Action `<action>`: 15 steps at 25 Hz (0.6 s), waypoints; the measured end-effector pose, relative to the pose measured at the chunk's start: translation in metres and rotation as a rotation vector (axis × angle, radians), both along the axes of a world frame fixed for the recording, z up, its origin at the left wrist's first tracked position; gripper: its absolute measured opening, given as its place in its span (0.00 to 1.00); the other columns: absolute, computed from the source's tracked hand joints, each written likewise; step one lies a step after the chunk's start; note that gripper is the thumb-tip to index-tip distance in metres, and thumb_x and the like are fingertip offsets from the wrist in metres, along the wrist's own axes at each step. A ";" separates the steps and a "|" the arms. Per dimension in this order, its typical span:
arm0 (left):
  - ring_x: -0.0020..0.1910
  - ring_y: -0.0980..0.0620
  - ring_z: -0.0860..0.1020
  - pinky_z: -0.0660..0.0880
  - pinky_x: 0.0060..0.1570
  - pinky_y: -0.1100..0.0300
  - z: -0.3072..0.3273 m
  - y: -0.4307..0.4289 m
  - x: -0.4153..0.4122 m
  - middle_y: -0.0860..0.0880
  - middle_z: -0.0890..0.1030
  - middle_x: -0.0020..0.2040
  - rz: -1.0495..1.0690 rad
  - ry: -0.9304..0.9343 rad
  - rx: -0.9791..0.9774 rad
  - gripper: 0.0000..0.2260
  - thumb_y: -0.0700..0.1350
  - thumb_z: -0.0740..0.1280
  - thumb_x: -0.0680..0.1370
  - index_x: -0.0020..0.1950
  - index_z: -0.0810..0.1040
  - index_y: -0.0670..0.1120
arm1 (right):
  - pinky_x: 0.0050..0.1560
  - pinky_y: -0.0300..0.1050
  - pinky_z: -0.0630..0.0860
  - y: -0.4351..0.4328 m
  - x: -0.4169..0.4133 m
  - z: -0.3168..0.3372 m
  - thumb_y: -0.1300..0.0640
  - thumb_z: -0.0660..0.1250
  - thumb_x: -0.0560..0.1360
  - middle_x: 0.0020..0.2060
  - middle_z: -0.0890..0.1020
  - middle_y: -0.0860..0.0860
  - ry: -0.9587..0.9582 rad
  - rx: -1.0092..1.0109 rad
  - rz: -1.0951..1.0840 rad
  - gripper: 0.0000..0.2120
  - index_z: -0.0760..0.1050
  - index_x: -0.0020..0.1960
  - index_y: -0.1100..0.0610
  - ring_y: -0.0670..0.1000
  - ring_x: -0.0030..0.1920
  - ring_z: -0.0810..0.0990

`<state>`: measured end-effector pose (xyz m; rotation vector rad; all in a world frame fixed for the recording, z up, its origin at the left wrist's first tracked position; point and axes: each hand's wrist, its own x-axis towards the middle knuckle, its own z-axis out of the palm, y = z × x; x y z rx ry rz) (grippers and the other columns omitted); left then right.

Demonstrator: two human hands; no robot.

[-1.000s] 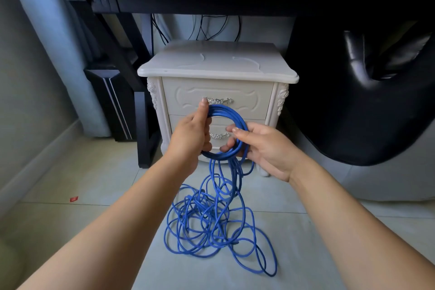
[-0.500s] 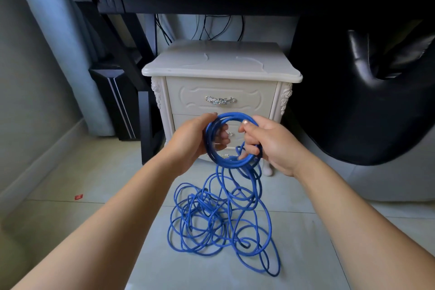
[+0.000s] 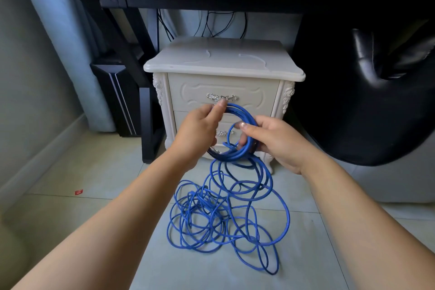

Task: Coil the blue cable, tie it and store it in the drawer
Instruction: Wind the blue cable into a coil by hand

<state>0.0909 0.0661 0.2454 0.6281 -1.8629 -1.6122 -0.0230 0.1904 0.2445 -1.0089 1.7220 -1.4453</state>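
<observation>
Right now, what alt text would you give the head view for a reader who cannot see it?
The left hand and right hand grip a small coil of thin blue cable before a cream carved two-drawer nightstand, both drawers shut. Most of the cable lies tangled loose on the pale tiled floor below.

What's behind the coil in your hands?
The lower drawer of the nightstand, shut; its handle shows through the coil. The left hand, right hand and coil cover much of its front; its inside is hidden.
</observation>
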 end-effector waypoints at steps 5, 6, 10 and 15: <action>0.23 0.56 0.61 0.63 0.28 0.62 0.004 0.010 -0.004 0.55 0.63 0.25 0.046 0.201 0.321 0.17 0.53 0.58 0.83 0.38 0.70 0.46 | 0.44 0.46 0.81 -0.001 0.006 0.000 0.62 0.59 0.82 0.33 0.81 0.53 -0.284 -0.159 0.015 0.06 0.73 0.48 0.61 0.53 0.38 0.81; 0.24 0.55 0.65 0.66 0.29 0.61 0.007 0.012 -0.004 0.54 0.66 0.25 0.007 0.216 0.380 0.18 0.54 0.56 0.83 0.39 0.72 0.45 | 0.41 0.46 0.81 -0.001 0.007 0.002 0.62 0.57 0.82 0.30 0.78 0.52 -0.360 -0.212 -0.014 0.07 0.72 0.48 0.61 0.53 0.35 0.81; 0.39 0.53 0.82 0.78 0.45 0.63 0.000 0.011 0.003 0.50 0.83 0.37 -0.049 -0.079 0.123 0.24 0.57 0.51 0.83 0.46 0.82 0.45 | 0.36 0.44 0.78 0.002 0.003 0.008 0.62 0.55 0.83 0.26 0.67 0.48 -0.578 -0.359 -0.098 0.08 0.71 0.49 0.61 0.47 0.26 0.69; 0.44 0.54 0.78 0.73 0.47 0.63 -0.005 0.013 0.011 0.45 0.84 0.48 -0.208 -0.345 -0.110 0.12 0.52 0.64 0.80 0.55 0.80 0.45 | 0.32 0.38 0.74 0.005 0.000 0.007 0.61 0.56 0.83 0.25 0.65 0.47 -0.741 -0.421 -0.162 0.09 0.71 0.46 0.61 0.45 0.25 0.65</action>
